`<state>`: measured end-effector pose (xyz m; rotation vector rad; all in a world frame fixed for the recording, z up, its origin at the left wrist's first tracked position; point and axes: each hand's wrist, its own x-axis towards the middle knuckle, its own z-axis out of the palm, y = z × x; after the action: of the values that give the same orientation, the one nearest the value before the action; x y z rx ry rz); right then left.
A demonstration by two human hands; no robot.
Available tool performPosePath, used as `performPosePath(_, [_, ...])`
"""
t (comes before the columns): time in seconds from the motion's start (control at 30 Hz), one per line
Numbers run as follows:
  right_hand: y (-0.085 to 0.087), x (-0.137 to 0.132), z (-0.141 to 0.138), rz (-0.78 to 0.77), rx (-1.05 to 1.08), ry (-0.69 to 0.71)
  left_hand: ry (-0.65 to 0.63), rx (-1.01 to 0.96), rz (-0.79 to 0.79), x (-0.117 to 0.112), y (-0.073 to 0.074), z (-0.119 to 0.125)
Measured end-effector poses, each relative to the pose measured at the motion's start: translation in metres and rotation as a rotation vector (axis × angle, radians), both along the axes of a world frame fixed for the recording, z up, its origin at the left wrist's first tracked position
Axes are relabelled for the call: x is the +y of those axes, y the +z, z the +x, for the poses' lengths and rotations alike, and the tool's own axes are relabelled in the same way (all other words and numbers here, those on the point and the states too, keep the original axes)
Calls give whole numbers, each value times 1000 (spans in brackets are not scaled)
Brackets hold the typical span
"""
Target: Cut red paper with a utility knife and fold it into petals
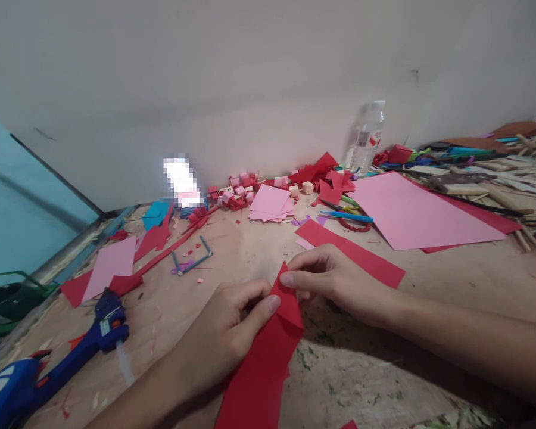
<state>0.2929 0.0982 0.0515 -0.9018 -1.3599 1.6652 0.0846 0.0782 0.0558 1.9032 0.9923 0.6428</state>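
A strip of red paper (263,369) lies on the wooden table (451,280) in front of me, its far end folded to a point. My left hand (226,328) pinches the left side of that folded tip, thumb pressed on the paper. My right hand (335,277) holds the tip from the right, its fingers curled and the forefinger on the fold. Both hands are closed on the paper.
A blue glue gun (78,348) lies at the left. Large pink sheet (411,211) over red paper at right, another red strip (352,253), scissors (351,217), a plastic bottle (366,137), pink and red paper cubes (239,190) by the wall, wooden sticks (518,185) far right.
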Motion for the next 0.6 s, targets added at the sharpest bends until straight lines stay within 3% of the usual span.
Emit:
performPosePath(0.33, [-15,-1,-6,-35,133,-70,-45,-6,-33,1,6,-1])
performPosePath(0.5, [-7,4,-2,-58,168,-200,24,-22,-111,-2,3,1])
performPosePath(0.6, [-1,6,3,-24,96,-163,91,-83,-178,-4,1,3])
